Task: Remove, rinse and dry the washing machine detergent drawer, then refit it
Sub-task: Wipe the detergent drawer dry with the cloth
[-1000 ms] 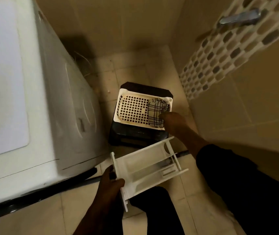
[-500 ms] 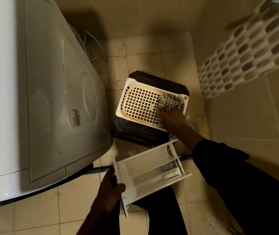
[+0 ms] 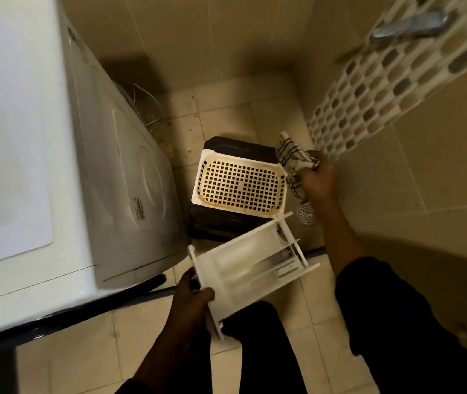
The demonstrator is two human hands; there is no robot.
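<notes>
Beside the washer (image 3: 56, 166), low: drawer (image 3: 250, 267), white plastic, likely light, stiff, perhaps wet-slick; left hand (image 3: 191, 298) clamps its front panel, the soundest hold. Right hand (image 3: 316, 177) clutches soft checked cloth (image 3: 293, 157) beyond the drawer.

Floor (image 3: 272, 118): I see pale square tiles with dark grout lines, speckled with crumbs near the back corner.
Washing machine (image 3: 118, 172): I see it standing on the floor at the left, white, its side panel facing the stool.
Stool (image 3: 226, 223): dark, standing on the tiles just beside the machine.
Basket (image 3: 238, 183): cream, with a grid of holes, resting on top of the stool.
Drain (image 3: 307, 213): I see a round metal grate set in the tiles right of the stool.
</notes>
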